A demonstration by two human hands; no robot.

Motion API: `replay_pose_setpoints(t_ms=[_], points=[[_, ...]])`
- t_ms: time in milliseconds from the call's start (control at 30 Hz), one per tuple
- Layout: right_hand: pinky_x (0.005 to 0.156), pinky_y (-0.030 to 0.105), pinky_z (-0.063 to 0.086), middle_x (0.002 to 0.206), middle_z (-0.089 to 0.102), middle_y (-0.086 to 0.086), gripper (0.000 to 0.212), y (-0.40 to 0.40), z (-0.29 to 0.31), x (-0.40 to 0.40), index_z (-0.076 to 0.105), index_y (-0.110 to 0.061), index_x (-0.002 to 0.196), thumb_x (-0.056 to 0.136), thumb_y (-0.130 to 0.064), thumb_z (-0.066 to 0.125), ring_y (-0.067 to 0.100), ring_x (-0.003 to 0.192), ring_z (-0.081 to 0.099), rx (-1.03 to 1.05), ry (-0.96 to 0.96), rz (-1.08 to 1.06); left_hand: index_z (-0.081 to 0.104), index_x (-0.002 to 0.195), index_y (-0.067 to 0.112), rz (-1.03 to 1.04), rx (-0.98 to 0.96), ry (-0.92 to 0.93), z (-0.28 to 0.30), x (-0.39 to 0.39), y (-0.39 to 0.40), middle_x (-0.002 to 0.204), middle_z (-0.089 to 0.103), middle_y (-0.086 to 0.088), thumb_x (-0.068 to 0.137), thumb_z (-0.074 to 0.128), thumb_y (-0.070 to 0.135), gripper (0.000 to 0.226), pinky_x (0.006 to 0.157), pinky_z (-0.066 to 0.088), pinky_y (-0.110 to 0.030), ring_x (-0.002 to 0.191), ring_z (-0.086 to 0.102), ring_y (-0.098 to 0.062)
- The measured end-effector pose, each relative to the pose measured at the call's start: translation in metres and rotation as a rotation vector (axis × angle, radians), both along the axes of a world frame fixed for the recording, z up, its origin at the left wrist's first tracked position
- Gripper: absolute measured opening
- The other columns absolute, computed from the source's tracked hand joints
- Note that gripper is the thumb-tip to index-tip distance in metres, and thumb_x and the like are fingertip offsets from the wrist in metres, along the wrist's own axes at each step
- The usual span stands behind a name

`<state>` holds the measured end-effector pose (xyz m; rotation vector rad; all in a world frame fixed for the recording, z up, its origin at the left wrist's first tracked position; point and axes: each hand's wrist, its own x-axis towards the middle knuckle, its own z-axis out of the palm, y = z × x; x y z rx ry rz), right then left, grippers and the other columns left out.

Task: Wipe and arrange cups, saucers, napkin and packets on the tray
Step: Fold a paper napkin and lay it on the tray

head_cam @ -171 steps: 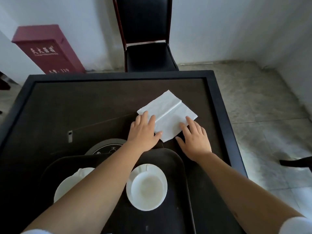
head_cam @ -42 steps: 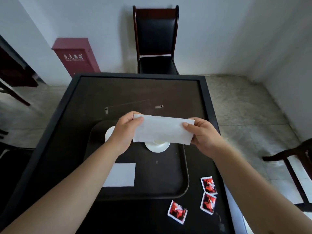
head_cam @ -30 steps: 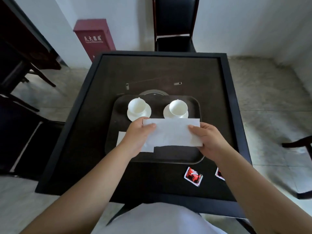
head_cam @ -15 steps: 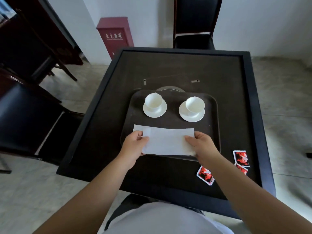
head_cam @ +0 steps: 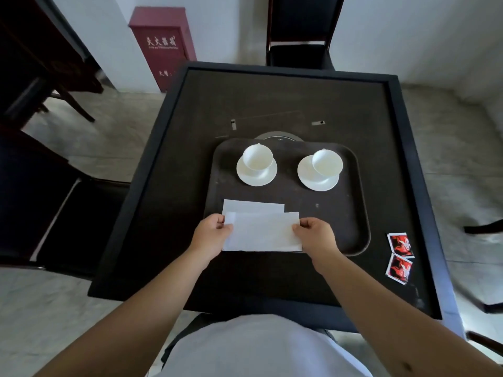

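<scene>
On the dark tray (head_cam: 353, 202) two white cups already stand on their saucers along its far side: the left cup (head_cam: 257, 157) on the left saucer (head_cam: 256, 174), the right cup (head_cam: 326, 163) on the right saucer (head_cam: 317, 178), set apart from each other. At the tray's near left corner a folded white napkin (head_cam: 251, 207) lies flat. A second folded napkin (head_cam: 262, 232) is held over it, covering all but its far strip, with its near edge about level with the tray's near rim.

So the cups and saucers look arranged, and one napkin is down. Whether the wiping is finished cannot be told from this view. Left to do, by my reading: release the second napkin onto the first, then bring over the packets. Two red packets (head_cam: 400, 257) lie on the table (head_cam: 272, 99), off the tray's near right corner, one just nearer than the other and touching or almost touching it.

The left hand (head_cam: 211, 236) pinches the held napkin's left edge, thumb on top and the other fingers curled beneath. The right hand (head_cam: 314, 235) pinches the right edge the same way, thumb on top, fingers tucked under. Neither hand has its fingers spread; both are closed lightly round the paper. Whether the paper already rests on the tray or hangs just above it cannot be told.
</scene>
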<state>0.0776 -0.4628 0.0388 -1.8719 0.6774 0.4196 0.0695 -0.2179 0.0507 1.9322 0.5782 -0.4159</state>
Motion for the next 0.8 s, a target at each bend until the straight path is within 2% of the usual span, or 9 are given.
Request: replay_pose_setpoints(t_ms=[133, 233, 300, 400, 500, 600, 700, 800], points=[[0.059, 0.024, 0.048, 0.084, 0.071, -0.007, 0.011, 0.016, -0.007, 0.007, 0.069, -0.025, 0.081, 0.091, -0.023, 0.065, 0.013, 0.077, 0.065, -0.039, 0.014, -0.033, 0.063, 0.091, 0.019, -0.031, 0.039, 0.013, -0.015, 0.016, 0.012, 0.092, 0.070, 0.000, 0.092, 0.060, 0.021, 0.004, 0.069, 0.054, -0.033, 0.084, 0.067, -0.018], [0.050, 0.021, 0.043, 0.082, 0.069, -0.009, 0.011, 0.024, -0.014, 0.017, 0.066, -0.028, 0.081, 0.092, -0.026, 0.064, 0.011, 0.072, 0.063, -0.095, 0.035, -0.026, 0.062, 0.088, 0.019, -0.045, 0.082, 0.019, -0.024, 0.030, 0.017, 0.089, 0.068, 0.000, 0.092, 0.059, 0.023, 0.006, 0.064, 0.050, -0.030, 0.081, 0.065, -0.017], [0.053, 0.021, 0.045, 0.085, 0.067, -0.009, 0.008, 0.028, -0.020, 0.023, 0.065, -0.028, 0.085, 0.092, -0.027, 0.063, 0.010, 0.074, 0.062, -0.124, 0.048, -0.021, 0.061, 0.084, 0.018, -0.060, 0.100, 0.025, -0.032, 0.039, 0.018, 0.084, 0.066, -0.001, 0.092, 0.059, 0.023, 0.009, 0.060, 0.046, -0.029, 0.075, 0.062, -0.018], [0.067, 0.027, 0.051, 0.089, 0.066, -0.009, 0.005, 0.031, -0.031, 0.033, 0.066, -0.026, 0.093, 0.093, -0.026, 0.061, 0.012, 0.081, 0.061, -0.146, 0.054, -0.037, 0.059, 0.079, 0.016, -0.081, 0.120, 0.050, -0.042, 0.048, 0.019, 0.076, 0.062, -0.001, 0.090, 0.059, 0.024, 0.014, 0.058, 0.044, -0.030, 0.067, 0.056, -0.017], [0.064, 0.026, 0.049, 0.089, 0.064, -0.011, 0.007, 0.031, -0.041, 0.040, 0.066, -0.027, 0.098, 0.093, -0.028, 0.061, 0.010, 0.080, 0.060, -0.167, 0.067, -0.029, 0.057, 0.076, 0.016, -0.115, 0.162, 0.063, -0.051, 0.055, 0.021, 0.072, 0.059, -0.001, 0.090, 0.060, 0.025, 0.017, 0.057, 0.043, -0.029, 0.064, 0.054, -0.015], [0.072, 0.033, 0.056, 0.088, 0.065, -0.011, 0.005, 0.030, -0.051, 0.044, 0.064, -0.029, 0.096, 0.093, -0.030, 0.061, 0.012, 0.080, 0.061, -0.191, 0.089, -0.012, 0.057, 0.076, 0.015, -0.157, 0.243, 0.057, -0.057, 0.061, 0.022, 0.072, 0.059, -0.002, 0.091, 0.059, 0.025, 0.019, 0.052, 0.039, -0.025, 0.062, 0.053, -0.013], [0.071, 0.034, 0.058, 0.085, 0.064, -0.013, 0.004, 0.031, -0.057, 0.048, 0.064, -0.030, 0.094, 0.093, -0.029, 0.060, 0.010, 0.076, 0.061, -0.216, 0.090, -0.006, 0.058, 0.076, 0.012, -0.164, 0.293, 0.030, -0.059, 0.066, 0.022, 0.072, 0.061, -0.005, 0.091, 0.059, 0.024, 0.019, 0.048, 0.037, -0.023, 0.060, 0.053, -0.012], [0.071, 0.032, 0.057, 0.087, 0.063, -0.014, 0.015, 0.033, -0.062, 0.050, 0.068, -0.025, 0.105, 0.094, -0.030, 0.060, 0.007, 0.077, 0.060, -0.220, 0.087, 0.000, 0.060, 0.081, 0.008, -0.149, 0.308, 0.016, -0.062, 0.068, 0.022, 0.076, 0.064, -0.009, 0.092, 0.059, 0.024, 0.020, 0.054, 0.043, -0.029, 0.065, 0.058, -0.019]])
